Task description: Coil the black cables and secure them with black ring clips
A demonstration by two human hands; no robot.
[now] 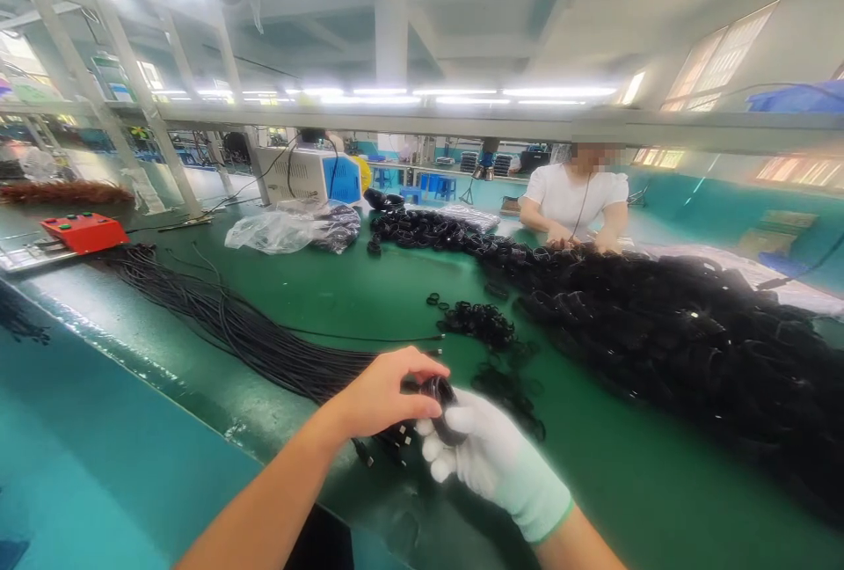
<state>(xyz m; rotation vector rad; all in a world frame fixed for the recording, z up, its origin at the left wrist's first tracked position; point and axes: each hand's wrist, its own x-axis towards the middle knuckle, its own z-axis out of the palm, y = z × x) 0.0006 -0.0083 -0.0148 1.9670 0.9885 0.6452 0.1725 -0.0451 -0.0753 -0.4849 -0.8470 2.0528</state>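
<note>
A coiled black cable (443,403) is held between my two hands, above the near part of the green table. My bare left hand (389,390) pinches it from the left with thumb and fingers. From the right, my right hand (484,447), in a white glove, closes round the same coil. Under and beyond my left wrist lies a long bundle of straight black cables (264,332), its metal-tipped plugs (399,438) showing just below my left hand. A small heap of black rings (478,324) sits beyond my hands.
A large pile of coiled black cables (659,332) covers the right side of the green table (316,288). Across it, a person in a white top (577,200) works at the pile. A red box with buttons (84,234), clear plastic bags (283,227) and a white-and-blue machine (309,174) stand left.
</note>
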